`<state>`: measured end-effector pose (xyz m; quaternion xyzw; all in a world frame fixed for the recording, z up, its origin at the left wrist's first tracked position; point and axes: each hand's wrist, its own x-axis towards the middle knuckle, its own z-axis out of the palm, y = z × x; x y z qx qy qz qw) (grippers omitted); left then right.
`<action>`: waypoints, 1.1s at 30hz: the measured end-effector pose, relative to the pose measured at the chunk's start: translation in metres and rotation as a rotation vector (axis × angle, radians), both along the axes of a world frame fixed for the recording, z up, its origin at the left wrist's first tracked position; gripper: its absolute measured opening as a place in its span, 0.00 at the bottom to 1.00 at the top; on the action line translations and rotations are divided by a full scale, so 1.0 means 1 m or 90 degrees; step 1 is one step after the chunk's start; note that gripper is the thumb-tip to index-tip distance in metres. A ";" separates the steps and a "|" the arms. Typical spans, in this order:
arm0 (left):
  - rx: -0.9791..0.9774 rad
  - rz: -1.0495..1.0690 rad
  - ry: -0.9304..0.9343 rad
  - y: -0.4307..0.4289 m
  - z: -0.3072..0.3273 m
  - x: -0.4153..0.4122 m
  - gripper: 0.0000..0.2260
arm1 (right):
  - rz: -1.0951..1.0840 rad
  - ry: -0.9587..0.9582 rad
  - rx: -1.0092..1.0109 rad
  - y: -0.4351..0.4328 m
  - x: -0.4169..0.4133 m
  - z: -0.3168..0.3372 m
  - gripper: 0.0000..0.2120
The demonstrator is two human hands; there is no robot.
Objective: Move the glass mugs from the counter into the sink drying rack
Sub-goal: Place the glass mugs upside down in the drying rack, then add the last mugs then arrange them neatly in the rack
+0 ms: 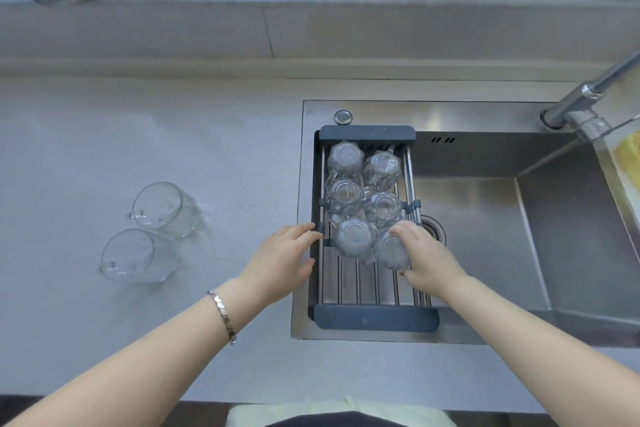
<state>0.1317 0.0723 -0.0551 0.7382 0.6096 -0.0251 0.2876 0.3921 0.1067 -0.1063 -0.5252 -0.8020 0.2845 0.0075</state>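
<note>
The right hand [420,258] is curled over an upturned glass mug [393,250] at the near right of the group in the drying rack [375,317], fingers wrapped round its far side and thumb on its near side, so it grips the mug from above. Whether the mug already rests on the bars cannot be told for sure, though it sits level with its neighbours. The left hand [285,253] holds nothing: it lies fairly flat, fingers loosely spread, with the fingertips touching the left rail of the rack, seemingly steadying it.

Around the held mug, five more mugs stand upside down in two columns: one just to its left [353,236], a middle pair [344,194] and [382,206], and a far pair [344,158] and [381,166]. They are packed touching or nearly so. The near part of the rack shows bare bars.

The rack spans the left end of the sink [485,236]. Well to the left, on the counter [104,149], two glass vessels remain: one farther [162,208] and one nearer [133,255], close together, both apparently tipped on their sides with open mouths facing left.

By this reckoning the task is mostly done, with six mugs in or entering the rack. Two pieces are left on the counter, and the free bars near the front look like enough room for them.
</note>
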 end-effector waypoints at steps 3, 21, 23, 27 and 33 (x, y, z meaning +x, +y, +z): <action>0.000 -0.002 0.014 -0.002 0.003 -0.004 0.20 | -0.052 -0.064 0.010 -0.004 -0.001 -0.002 0.32; 0.114 0.275 0.108 -0.014 0.061 -0.148 0.19 | 0.124 0.041 -0.154 0.020 -0.240 0.078 0.27; 0.090 0.326 0.140 -0.023 0.062 -0.173 0.24 | 0.091 0.090 -0.171 0.023 -0.280 0.069 0.34; -0.023 0.324 0.161 -0.041 0.053 -0.200 0.36 | -0.001 0.183 -0.218 0.025 -0.333 0.049 0.43; -0.071 0.302 0.155 -0.051 0.032 -0.203 0.38 | -0.104 0.333 -0.236 0.018 -0.345 0.031 0.37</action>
